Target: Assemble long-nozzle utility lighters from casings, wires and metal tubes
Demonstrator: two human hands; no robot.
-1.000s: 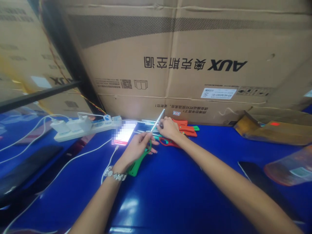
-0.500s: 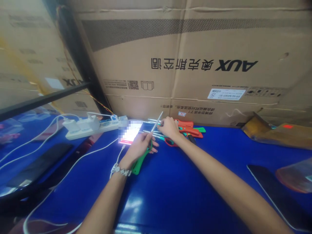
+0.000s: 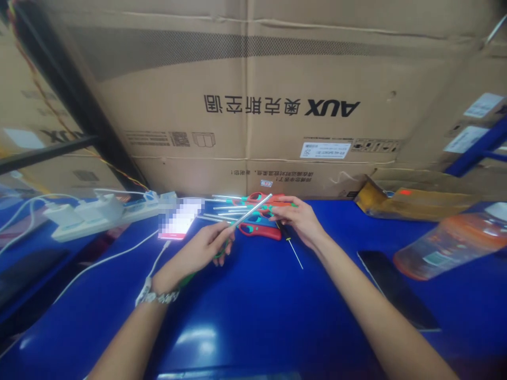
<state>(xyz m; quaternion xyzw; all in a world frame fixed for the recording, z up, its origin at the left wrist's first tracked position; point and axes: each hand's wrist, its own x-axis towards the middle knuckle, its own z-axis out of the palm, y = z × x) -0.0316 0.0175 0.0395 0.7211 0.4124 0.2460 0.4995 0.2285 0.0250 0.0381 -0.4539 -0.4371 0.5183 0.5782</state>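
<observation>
My left hand (image 3: 209, 245) is closed around a green-handled long-neck lighter (image 3: 187, 279), its metal tube pointing up and to the right. The fingers cover most of its handle. Over the handle ends of a pile of long-neck lighters, my right hand (image 3: 295, 217) has its fingers stretched leftward and apart. Red, blue and green handles show in the pile, such as a red lighter (image 3: 267, 232) at the front; their metal tubes point left. A screwdriver (image 3: 288, 239) with a dark handle and thin shaft lies just below my right hand.
A lit phone (image 3: 180, 224) on a charging cable and a white power strip (image 3: 114, 216) are at the left. To the right are a dark phone (image 3: 390, 282), a clear orange-tinted bottle (image 3: 447, 245) and an open carton (image 3: 370, 198). A large cardboard box (image 3: 253, 126) stands behind.
The view has turned to the right. My right hand has moved from the metal tubes toward the handle ends of the pile. My left hand keeps the green lighter.
</observation>
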